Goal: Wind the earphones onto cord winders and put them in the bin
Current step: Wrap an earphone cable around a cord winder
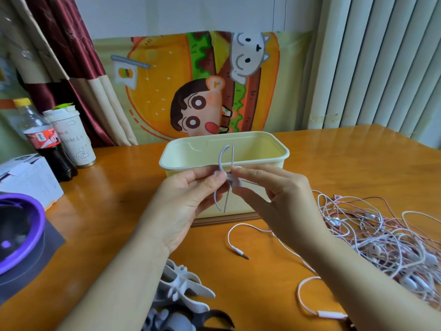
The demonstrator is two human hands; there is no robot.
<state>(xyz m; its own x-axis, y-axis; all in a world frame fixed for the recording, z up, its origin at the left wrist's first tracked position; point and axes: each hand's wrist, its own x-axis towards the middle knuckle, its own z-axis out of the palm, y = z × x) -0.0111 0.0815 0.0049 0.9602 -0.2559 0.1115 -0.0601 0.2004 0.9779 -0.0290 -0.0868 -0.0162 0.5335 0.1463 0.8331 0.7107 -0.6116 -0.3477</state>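
Pale grey plastic cord winder (pixel 232 180) with thin curved prongs, held up off the counter, just in front of the bin's near wall, pinched at its hub from both sides. Thumb and fingertips of left grip (pixel 191 197) closed on the hub. Same hub pinched from the other side by right grip (pixel 274 199), spare fingers loosely curled. No cord seen wound on it. Thin strand by the right fingertips either prong or cable, cannot tell. Judged step: readying a bare winder, winding not yet begun. Next, probably: free one grip, fetch a cable end, seat it at the hub, then wrap. Likeliest pick the loose white earphone cable (pixel 235 249) with metal jack plug, flat on the counter below the right grip, well apart from the winder. Pale yellow rectangular plastic bin (pixel 262 161) directly behind, open-topped, contents hidden by the near wall. Tangled heap of white and pink earphones (pixel 381 237) off right on the orange wooden counter (pixel 114 206). Pile of spare grey winders (pixel 183 289) near edge, beside left forearm. Dark cola bottle (pixel 45 149) and white paper cup (pixel 71 137) far left.
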